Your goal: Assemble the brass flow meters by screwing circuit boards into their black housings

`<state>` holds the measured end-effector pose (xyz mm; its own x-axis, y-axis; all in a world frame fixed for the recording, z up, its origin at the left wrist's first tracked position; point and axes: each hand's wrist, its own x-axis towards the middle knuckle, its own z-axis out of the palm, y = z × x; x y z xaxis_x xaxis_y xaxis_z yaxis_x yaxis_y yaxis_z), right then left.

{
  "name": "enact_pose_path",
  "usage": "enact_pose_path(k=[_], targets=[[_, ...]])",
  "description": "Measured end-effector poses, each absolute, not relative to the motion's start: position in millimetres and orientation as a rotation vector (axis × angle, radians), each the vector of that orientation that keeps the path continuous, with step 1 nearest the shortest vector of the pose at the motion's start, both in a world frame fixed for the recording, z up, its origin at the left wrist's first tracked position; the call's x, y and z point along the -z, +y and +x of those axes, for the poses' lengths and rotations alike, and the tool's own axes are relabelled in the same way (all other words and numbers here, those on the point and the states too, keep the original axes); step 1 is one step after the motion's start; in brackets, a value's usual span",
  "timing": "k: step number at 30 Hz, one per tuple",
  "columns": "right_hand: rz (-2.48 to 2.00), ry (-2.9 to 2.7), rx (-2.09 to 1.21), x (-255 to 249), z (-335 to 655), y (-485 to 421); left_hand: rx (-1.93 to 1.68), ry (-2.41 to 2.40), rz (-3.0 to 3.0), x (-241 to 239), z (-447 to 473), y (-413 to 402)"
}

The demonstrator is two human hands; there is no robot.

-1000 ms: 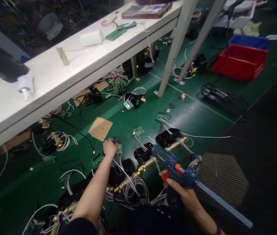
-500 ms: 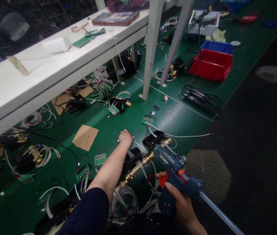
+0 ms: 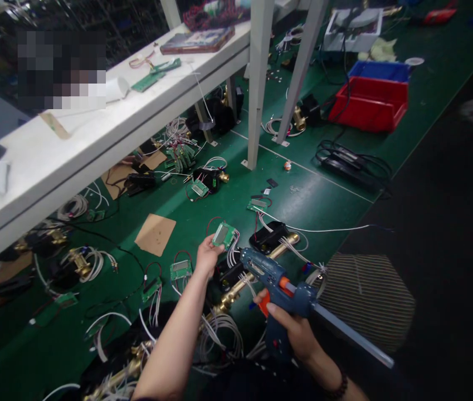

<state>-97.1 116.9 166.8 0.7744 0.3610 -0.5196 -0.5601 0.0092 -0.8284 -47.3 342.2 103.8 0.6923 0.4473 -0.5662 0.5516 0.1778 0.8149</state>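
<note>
Between the fingers of my left hand [image 3: 209, 255] is a small green circuit board [image 3: 224, 235] with a grey display, raised off the green surface. Pale wires run from it down to a black housing [image 3: 234, 275] on a brass pipe fitting [image 3: 230, 298]. My right hand [image 3: 292, 328] is wrapped round the handle of a blue hot glue gun [image 3: 280, 281] with an orange trigger. A clear glue stick [image 3: 353, 334] sticks out of its back. The gun's nozzle points left, close to the board's wires. Beyond it lies another black housing [image 3: 270, 236] on a brass pipe.
A white bench [image 3: 106, 131] with metal legs stands at the left. Red bin [image 3: 370, 103], black adapter with cable [image 3: 351, 161] and ridged cardboard [image 3: 364, 295] lie to the right. A brown card [image 3: 155, 234] and several wired brass units are at the left.
My left hand has lifted the circuit board and turned its display upward. The glue gun has shifted left, its nozzle nearer the board. At the bench's far side, a blurred patch now shows.
</note>
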Motion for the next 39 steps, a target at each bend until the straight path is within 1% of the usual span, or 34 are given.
enact_pose_path(k=[5,10,39], targets=[[-1.453,0.197,-0.693,-160.9,-90.0,125.1,0.010,0.845,1.166,-103.8,-58.7,333.1],[-1.474,0.190,-0.669,-154.5,-81.9,126.3,0.002,0.847,1.058,-108.9,-57.0,329.2],[-1.472,0.251,-0.685,-154.5,-76.3,126.0,0.063,0.876,1.022,-114.5,-54.2,329.7]])
